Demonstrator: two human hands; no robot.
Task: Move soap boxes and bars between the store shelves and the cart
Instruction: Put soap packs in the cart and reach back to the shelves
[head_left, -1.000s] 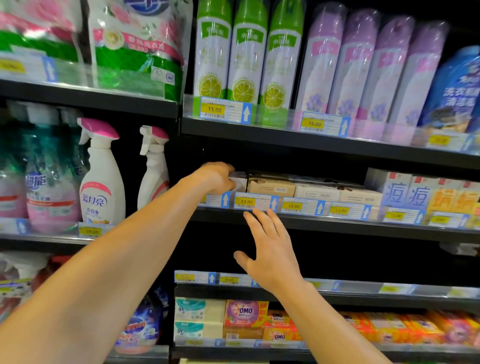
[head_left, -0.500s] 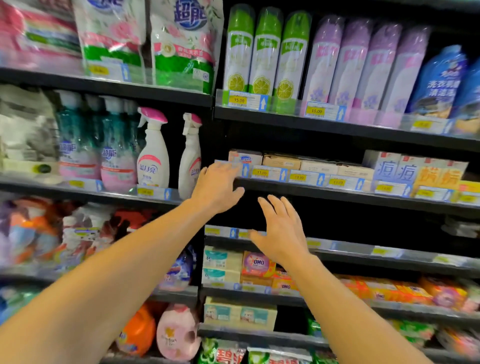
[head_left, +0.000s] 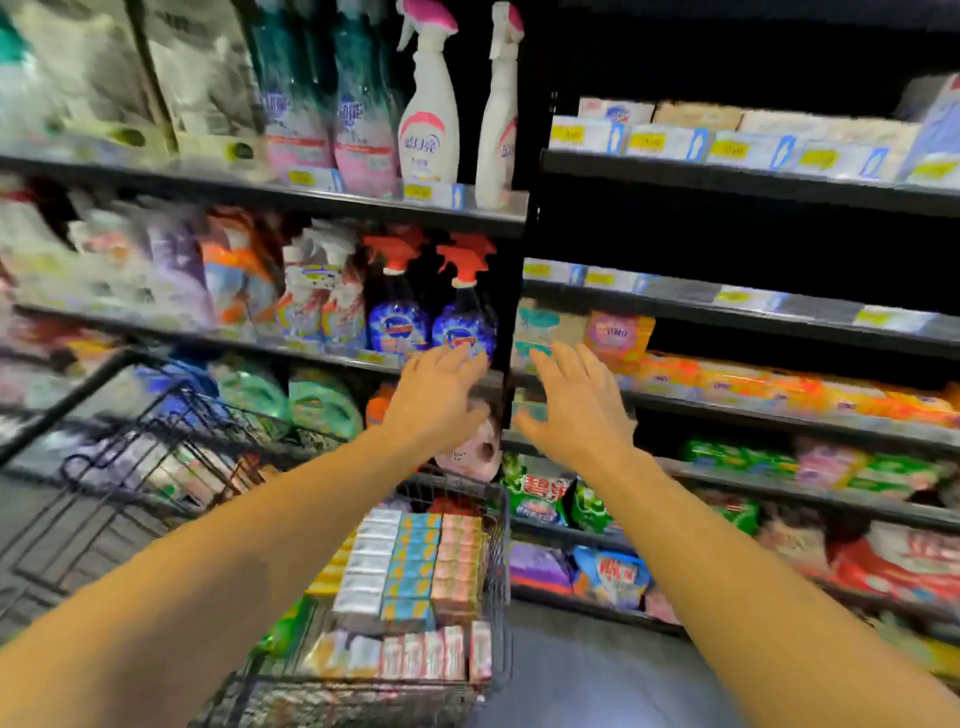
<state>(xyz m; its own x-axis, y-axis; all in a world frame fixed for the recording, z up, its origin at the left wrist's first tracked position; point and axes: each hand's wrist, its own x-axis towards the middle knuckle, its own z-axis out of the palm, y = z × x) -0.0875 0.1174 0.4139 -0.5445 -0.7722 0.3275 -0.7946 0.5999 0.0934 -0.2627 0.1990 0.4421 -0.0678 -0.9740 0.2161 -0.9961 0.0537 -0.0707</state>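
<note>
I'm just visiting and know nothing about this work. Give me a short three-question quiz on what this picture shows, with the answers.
1. True or false: the left hand is gripping a soap box.
2. Where do the stacked soap boxes sit?
A. on the floor
B. in the cart
C. on the top shelf
3. Fill in: the two blue spray bottles just above the hands have ____ trigger heads.

Key
1. False: both it and the right hand are open, fingers spread, holding nothing.
2. B
3. red
</note>
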